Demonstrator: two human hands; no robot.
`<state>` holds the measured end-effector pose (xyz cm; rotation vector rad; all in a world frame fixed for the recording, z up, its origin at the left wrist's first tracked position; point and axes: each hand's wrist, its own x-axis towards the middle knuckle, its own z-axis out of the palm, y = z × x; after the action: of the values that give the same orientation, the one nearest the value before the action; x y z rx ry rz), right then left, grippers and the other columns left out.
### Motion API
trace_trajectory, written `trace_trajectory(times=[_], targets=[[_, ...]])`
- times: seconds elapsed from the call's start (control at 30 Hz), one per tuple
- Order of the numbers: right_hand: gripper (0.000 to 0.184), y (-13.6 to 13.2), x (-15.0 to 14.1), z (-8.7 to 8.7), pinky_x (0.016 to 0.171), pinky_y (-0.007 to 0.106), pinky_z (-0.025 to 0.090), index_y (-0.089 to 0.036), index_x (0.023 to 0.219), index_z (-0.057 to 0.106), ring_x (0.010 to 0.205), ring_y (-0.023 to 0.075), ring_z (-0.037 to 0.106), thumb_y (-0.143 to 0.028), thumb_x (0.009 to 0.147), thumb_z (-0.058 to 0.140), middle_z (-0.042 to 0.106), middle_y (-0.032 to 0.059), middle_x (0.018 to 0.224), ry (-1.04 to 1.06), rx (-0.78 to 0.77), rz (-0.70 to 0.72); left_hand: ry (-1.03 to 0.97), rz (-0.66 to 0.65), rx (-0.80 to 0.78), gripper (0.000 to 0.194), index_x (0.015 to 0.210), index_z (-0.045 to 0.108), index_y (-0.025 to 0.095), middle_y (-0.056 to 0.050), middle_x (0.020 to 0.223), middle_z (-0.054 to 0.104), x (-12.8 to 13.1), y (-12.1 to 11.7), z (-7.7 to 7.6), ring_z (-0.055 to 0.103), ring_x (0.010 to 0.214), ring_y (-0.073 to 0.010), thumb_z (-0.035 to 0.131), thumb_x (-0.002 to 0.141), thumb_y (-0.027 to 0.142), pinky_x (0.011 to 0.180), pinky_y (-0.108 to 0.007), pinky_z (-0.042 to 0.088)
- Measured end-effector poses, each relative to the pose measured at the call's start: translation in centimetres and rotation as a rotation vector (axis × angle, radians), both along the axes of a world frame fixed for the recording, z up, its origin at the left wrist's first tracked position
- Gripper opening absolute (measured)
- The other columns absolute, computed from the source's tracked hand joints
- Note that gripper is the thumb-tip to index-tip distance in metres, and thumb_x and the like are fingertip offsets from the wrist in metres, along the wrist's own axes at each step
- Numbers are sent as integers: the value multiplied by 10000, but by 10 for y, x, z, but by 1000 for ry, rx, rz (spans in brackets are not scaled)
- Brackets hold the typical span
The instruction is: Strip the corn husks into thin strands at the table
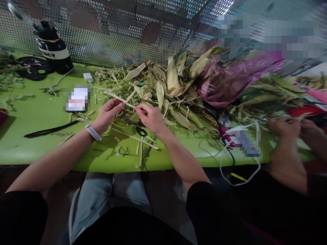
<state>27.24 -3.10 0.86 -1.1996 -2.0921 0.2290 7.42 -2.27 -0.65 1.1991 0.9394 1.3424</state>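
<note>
A long, narrow, pale strip of corn husk [120, 97] stretches between my two hands above the green table. The fingers of my left hand [110, 111] are closed on it, with a white watch on that wrist. Further right, my right hand [151, 118] pinches its near end between thumb and fingers. Just beyond both hands lies a heap of dry corn husks [160, 93]. Partly under my right hand is a dark tool with a black loop handle [141, 131], its kind unclear. Loose pale strips [135, 136] lie on the table close to me.
At left are a lit phone [77, 98], a white charger plug [88, 77], a black strap [51, 129] and a dark bottle [53, 47]. A purple plastic bag [224, 81] and white cable [222, 170] are at right, beside another person's hands [284, 127]. Perforated metal mesh [114, 34] stands behind.
</note>
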Motion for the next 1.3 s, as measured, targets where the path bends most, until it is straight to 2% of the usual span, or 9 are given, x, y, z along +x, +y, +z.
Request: trace_trajectory(times=[0.13, 0.5, 0.7, 0.77, 0.9, 0.97, 1.03, 1.2, 1.3], targets=[[359, 2, -1, -5, 635, 269, 403, -173, 902, 645, 616, 148, 572, -433, 978, 410, 656, 40, 705, 18, 63, -45, -58, -14, -56, 263, 956, 689, 170, -27, 812, 688, 0, -1, 2, 653, 834, -148, 731, 777, 358, 893, -298, 476], [293, 8, 0, -10, 811, 301, 486, -208, 972, 679, 865, 180, 663, -372, 983, 436, 721, 66, 942, -52, 141, 131, -292, -232, -332, 176, 867, 656, 134, -74, 752, 722, -5, 4, 4, 691, 748, -160, 690, 818, 300, 832, -322, 535], [239, -1, -6, -4, 971, 446, 451, -207, 996, 644, 1080, 260, 600, -389, 940, 501, 662, 121, 1064, 37, 365, -104, -335, -190, -221, 145, 873, 663, 134, -85, 891, 742, -1, 2, -1, 690, 876, -158, 726, 796, 238, 813, -279, 514], [272, -7, -12, -4, 877, 424, 496, -199, 952, 634, 952, 244, 635, -451, 913, 538, 680, 101, 954, 48, 200, -21, -329, -168, -203, 147, 866, 659, 139, -85, 898, 742, 2, 0, -1, 686, 862, -159, 720, 801, 255, 813, -290, 510], [369, -13, -24, -13, 637, 323, 519, -193, 936, 607, 628, 166, 626, -554, 886, 544, 669, 20, 694, 93, -377, 211, -325, -131, -171, 204, 872, 650, 153, -57, 883, 729, 3, -1, -3, 676, 844, -147, 765, 750, 267, 821, -294, 501], [366, -13, -26, -18, 623, 303, 522, -192, 932, 594, 617, 156, 635, -541, 922, 486, 675, 16, 688, 182, -498, 278, -315, -110, -136, 235, 858, 644, 156, -26, 829, 706, 3, 0, -4, 660, 800, -126, 794, 713, 264, 792, -275, 494], [334, -11, -25, -20, 656, 302, 525, -189, 941, 596, 662, 156, 648, -490, 953, 451, 693, 28, 743, 203, -434, 271, -289, -67, -113, 258, 851, 639, 160, 4, 771, 673, 2, 1, -4, 632, 734, -104, 808, 688, 267, 760, -265, 485], [273, -8, -19, -16, 806, 352, 491, -198, 887, 636, 877, 203, 626, -366, 975, 438, 683, 83, 898, -51, 143, 72, -158, 24, -80, 189, 830, 648, 166, 11, 768, 651, 2, 0, -3, 594, 719, -103, 764, 700, 239, 784, -277, 468], [252, -5, -18, -15, 897, 394, 462, -215, 869, 630, 990, 230, 603, -360, 972, 451, 665, 105, 998, -77, 333, -25, -40, -12, -31, 139, 834, 672, 161, -10, 800, 668, 3, -4, 1, 596, 757, -118, 731, 720, 215, 800, -282, 463]])
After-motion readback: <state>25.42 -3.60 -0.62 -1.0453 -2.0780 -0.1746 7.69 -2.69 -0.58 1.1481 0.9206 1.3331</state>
